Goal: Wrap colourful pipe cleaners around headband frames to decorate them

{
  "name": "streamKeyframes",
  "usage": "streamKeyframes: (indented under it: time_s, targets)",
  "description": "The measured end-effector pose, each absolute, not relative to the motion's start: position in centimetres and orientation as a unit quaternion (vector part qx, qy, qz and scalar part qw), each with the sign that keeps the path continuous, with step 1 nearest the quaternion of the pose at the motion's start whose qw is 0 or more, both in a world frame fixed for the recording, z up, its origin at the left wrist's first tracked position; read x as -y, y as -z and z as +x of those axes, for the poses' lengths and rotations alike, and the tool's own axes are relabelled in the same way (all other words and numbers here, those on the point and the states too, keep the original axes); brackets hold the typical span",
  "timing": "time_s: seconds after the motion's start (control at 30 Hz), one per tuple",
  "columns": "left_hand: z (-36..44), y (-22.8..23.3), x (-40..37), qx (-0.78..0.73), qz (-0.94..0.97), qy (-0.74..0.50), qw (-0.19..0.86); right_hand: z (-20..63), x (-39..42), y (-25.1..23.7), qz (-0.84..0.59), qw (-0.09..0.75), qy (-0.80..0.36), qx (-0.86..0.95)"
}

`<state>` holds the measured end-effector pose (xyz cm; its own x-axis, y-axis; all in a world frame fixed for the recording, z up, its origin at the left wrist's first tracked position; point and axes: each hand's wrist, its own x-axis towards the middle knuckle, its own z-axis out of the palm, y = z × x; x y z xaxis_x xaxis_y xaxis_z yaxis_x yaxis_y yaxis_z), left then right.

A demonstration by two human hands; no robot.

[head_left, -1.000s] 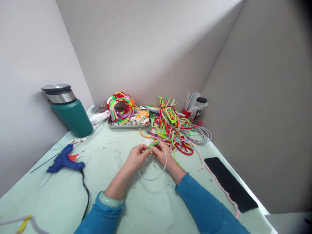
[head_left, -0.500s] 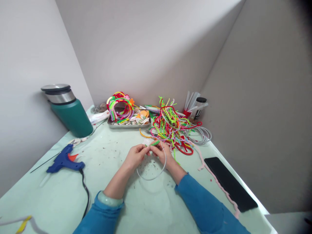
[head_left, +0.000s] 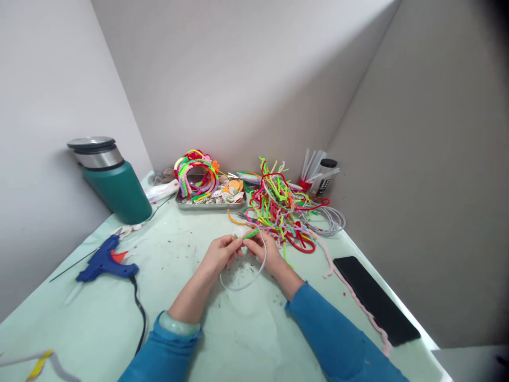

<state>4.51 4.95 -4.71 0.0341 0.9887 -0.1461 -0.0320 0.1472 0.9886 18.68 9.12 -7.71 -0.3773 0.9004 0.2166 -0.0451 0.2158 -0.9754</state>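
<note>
Over the middle of the table, my left hand (head_left: 220, 252) and my right hand (head_left: 269, 253) meet fingertip to fingertip. Both are closed in a pinch on a thin pale-grey cord loop (head_left: 242, 289) that hangs below them. A short fuzzy green pipe cleaner (head_left: 251, 234) shows at the top of the loop, between the right thumb and fingers. A small bit of green also peeks out by the left fingertips. How the pipe cleaner is fixed to the cord is hidden by the fingers. Just beyond the hands lies a tangled heap of colourful pipe cleaners (head_left: 274, 199).
A blue glue gun (head_left: 105, 262) with a black cable and a green bottle (head_left: 119, 193) stand left. Behind are a metal tray (head_left: 210, 206) of small pieces and pipe-cleaner rings (head_left: 198, 178). Right are a grey cord coil (head_left: 332, 220), a black phone-like slab (head_left: 377, 300) and a pink strand (head_left: 360, 305).
The cord loop has swung slightly left and up beneath the hands. Both hands keep their pinch, with only small finger shifts.
</note>
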Motion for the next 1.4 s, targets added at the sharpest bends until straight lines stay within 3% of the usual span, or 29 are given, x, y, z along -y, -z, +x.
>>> streamKeyframes:
  time_s: [0.33,0.57,0.83,1.4]
  targets:
    - [4.55,5.03,-5.17,-0.566,0.46,-0.437,0.526,18.63,-9.34,8.07,-0.314,0.459,-0.538,0.634]
    - [4.54,5.07,-5.11,-0.539,0.431,-0.435,0.579,18.57,-8.91,7.3,-0.303,0.448,-0.547,0.639]
    - [4.92,5.28,-5.11,-0.547,0.456,-0.491,0.502,18.53,-9.24,7.67,-0.347,0.482,-0.506,0.625]
    - [4.51,5.49,-5.03,-0.513,0.387,-0.462,0.611,18.83,-9.17,8.0,-0.326,0.443,-0.504,0.666]
